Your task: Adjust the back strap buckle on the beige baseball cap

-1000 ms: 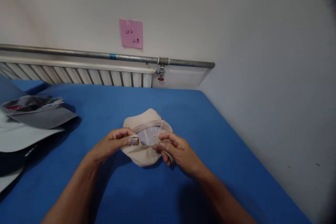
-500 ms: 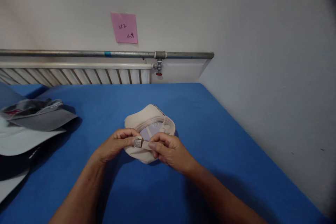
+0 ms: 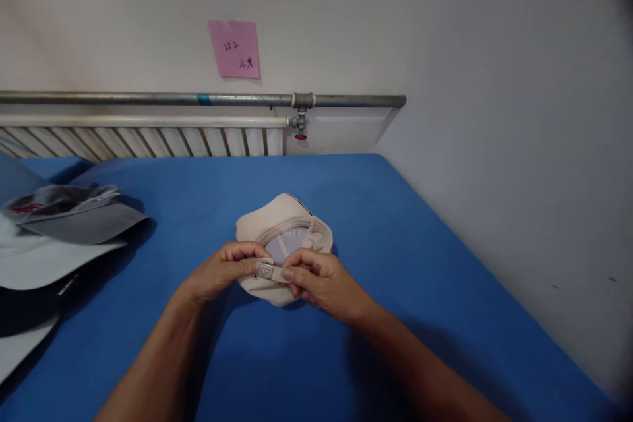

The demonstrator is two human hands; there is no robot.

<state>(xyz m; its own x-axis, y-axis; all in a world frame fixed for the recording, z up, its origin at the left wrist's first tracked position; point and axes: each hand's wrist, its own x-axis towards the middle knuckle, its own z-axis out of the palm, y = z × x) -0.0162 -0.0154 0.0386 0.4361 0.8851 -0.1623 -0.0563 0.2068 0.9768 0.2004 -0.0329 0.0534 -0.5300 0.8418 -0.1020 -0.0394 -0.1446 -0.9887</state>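
A beige baseball cap lies on the blue sheet with its inside facing up and its back strap toward me. My left hand pinches the left side of the strap at the small metal buckle. From the right, my right hand grips the strap between thumb and fingers, close beside the buckle. The strap runs up to the buckle between both hands. Part of the cap's rear edge is hidden behind my fingers.
Several caps lie stacked at the left, a grey cap on top and a white cap beneath it. Behind the blue sheet are a radiator and a metal pipe. A wall borders the right side.
The gap between buckle and strap has closed; the strap now meets the buckle. The buckle has shifted slightly to the right, and both hands keep their hold.
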